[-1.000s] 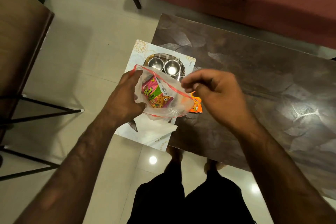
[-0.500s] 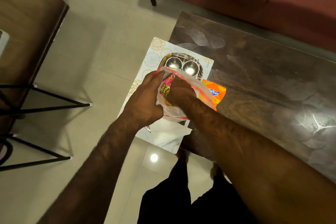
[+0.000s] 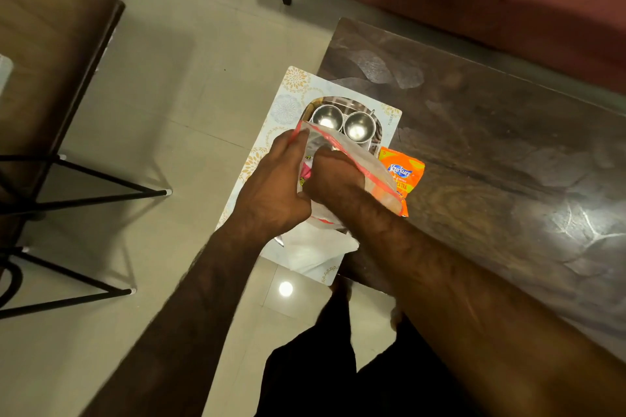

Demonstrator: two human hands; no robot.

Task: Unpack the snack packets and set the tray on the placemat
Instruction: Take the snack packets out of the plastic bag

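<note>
A thin clear plastic bag with a red seal strip (image 3: 352, 159), glossy orange foil packet (image 3: 404, 174), shiny steel tray (image 3: 342, 103) with two polished bowls (image 3: 359, 127), on a dark lacquered wooden worktop (image 3: 491, 152).

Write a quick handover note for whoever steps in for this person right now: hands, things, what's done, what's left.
Left hand grips the mouth of the clear bag over the placemat.
Right hand is inside the bag at the pink packet; its grip is hidden.
Orange packet lies on the table beside the placemat. Tray with two bowls sits on the placemat.
Done: orange packet out, tray placed.
Left: pull out the pink packet.
</note>
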